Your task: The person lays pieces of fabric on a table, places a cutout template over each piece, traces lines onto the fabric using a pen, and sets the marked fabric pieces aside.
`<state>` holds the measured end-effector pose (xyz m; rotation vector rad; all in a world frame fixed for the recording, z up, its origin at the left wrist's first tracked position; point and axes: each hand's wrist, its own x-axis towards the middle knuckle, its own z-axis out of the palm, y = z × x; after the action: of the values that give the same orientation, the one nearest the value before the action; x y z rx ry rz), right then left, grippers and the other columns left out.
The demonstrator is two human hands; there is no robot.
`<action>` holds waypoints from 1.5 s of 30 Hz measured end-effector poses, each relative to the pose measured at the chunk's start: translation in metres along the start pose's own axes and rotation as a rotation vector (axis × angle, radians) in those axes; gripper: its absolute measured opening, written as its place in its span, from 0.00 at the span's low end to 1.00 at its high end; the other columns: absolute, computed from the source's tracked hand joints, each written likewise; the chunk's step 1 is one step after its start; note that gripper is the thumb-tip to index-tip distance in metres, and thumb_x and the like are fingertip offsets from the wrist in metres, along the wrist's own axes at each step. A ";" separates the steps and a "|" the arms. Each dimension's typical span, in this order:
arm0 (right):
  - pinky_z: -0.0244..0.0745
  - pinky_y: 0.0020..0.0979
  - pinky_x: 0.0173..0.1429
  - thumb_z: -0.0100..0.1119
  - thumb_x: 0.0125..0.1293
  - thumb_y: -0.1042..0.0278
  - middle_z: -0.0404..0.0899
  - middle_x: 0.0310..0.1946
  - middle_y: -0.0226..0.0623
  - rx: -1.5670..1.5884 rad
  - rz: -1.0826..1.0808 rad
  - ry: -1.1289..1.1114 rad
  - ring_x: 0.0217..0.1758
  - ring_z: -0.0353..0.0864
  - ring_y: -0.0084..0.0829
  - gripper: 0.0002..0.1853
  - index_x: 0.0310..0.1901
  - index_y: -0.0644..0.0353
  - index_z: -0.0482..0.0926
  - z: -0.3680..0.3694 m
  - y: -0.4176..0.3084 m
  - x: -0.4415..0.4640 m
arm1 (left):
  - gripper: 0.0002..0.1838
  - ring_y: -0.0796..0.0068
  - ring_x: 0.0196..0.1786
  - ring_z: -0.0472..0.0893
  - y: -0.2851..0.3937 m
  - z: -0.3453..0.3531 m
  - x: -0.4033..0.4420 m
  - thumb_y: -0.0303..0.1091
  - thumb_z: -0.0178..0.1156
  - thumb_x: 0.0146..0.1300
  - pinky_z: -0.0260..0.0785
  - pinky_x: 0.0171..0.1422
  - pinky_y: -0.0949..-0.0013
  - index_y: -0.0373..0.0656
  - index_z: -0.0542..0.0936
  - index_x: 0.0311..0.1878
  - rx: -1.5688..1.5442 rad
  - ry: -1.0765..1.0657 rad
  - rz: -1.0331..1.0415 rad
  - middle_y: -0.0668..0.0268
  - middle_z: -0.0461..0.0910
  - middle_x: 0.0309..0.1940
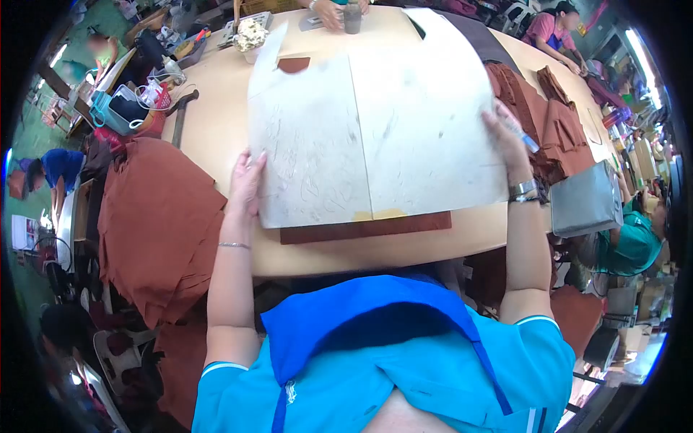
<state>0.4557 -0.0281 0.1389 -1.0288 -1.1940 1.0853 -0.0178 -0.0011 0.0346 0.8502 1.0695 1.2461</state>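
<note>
A large pale pattern sheet with a seam down its middle and a notch at the upper left is held over the table. My left hand grips its left edge. At the right edge my right hand holds the sheet, with a pen-like blue and white item beside the fingers. Reddish-brown material lies beneath, showing along the sheet's lower edge and through the notch.
Brown pieces hang over the table's left edge, and more are heaped at the right near a grey block. A hammer-like tool lies at the left. A co-worker's hands are across the table.
</note>
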 end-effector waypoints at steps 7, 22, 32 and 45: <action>0.73 0.23 0.36 0.73 0.60 0.65 0.82 0.34 0.30 -0.626 0.248 0.204 0.31 0.77 0.17 0.28 0.60 0.66 0.76 -0.019 0.100 -0.042 | 0.28 0.81 0.35 0.80 -0.018 -0.028 -0.007 0.30 0.68 0.62 0.74 0.40 0.76 0.31 0.72 0.63 0.690 0.086 0.092 0.65 0.83 0.36; 0.75 0.27 0.36 0.78 0.53 0.56 0.80 0.26 0.32 -0.847 0.219 0.282 0.28 0.77 0.22 0.33 0.58 0.62 0.78 -0.014 0.115 -0.043 | 0.34 0.79 0.28 0.75 0.003 -0.014 -0.011 0.42 0.73 0.55 0.70 0.34 0.71 0.38 0.75 0.64 1.120 0.138 0.089 0.70 0.76 0.25; 0.77 0.30 0.38 0.78 0.51 0.55 0.82 0.26 0.36 -0.975 0.084 0.255 0.29 0.80 0.26 0.31 0.54 0.63 0.80 -0.017 0.115 -0.046 | 0.33 0.77 0.28 0.76 0.009 -0.012 -0.009 0.43 0.72 0.56 0.71 0.36 0.68 0.40 0.76 0.63 1.202 0.125 0.091 0.68 0.76 0.25; 0.76 0.25 0.40 0.74 0.56 0.67 0.80 0.27 0.27 -0.681 0.246 0.227 0.31 0.77 0.19 0.18 0.48 0.61 0.83 -0.033 0.120 -0.041 | 0.31 0.82 0.29 0.73 0.001 -0.039 0.009 0.42 0.72 0.57 0.70 0.37 0.72 0.41 0.77 0.63 1.174 0.080 0.070 0.73 0.74 0.25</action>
<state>0.4764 -0.0470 0.0106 -1.8102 -1.2993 0.7157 -0.0554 0.0057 0.0217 1.7133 1.8734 0.6099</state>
